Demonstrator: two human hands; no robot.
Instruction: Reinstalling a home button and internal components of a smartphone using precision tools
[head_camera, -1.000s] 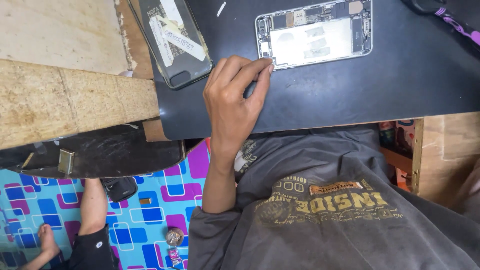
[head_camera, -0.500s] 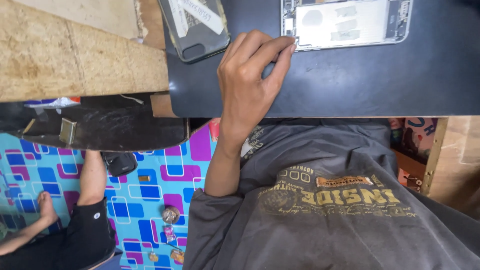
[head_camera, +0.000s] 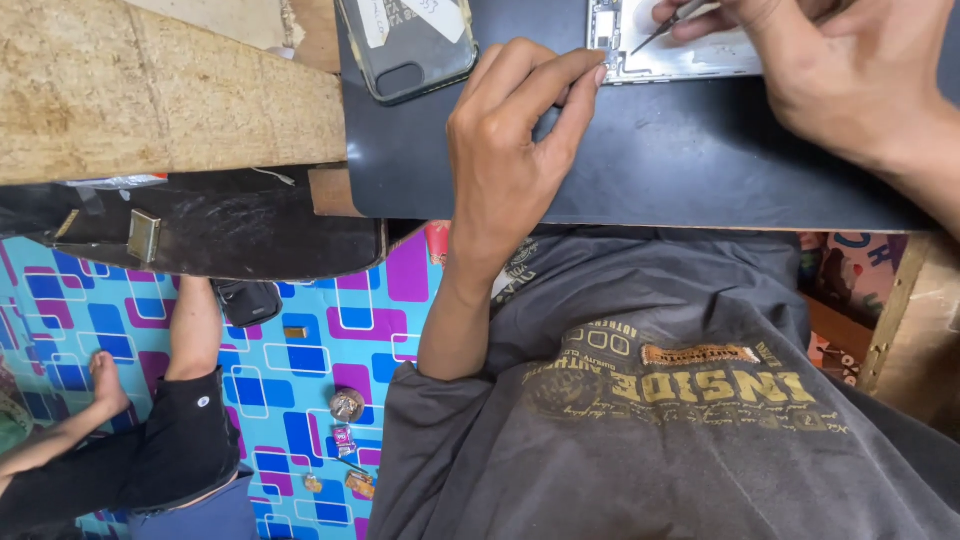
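Observation:
My left hand (head_camera: 510, 150) rests on the black work mat (head_camera: 680, 160), with its fingertips pinching the near left corner of an opened phone (head_camera: 680, 62) that lies at the top edge of the view. My right hand (head_camera: 850, 70) reaches in from the upper right. It grips a thin metal tool (head_camera: 665, 25) whose tip points into the phone's left end. Most of the phone is hidden by my right hand or cut off by the frame.
A clear phone case (head_camera: 405, 40) lies on the mat's left end. To its left is a rough wooden board (head_camera: 150, 90) above a dark shelf (head_camera: 220, 235). Another person's legs (head_camera: 150, 440) rest on a blue patterned floor mat (head_camera: 330, 340) with small scattered items.
My right hand has come into view holding the tool over the phone. My left hand has stayed on the phone's corner. The view has shifted, so the phone sits higher in the frame.

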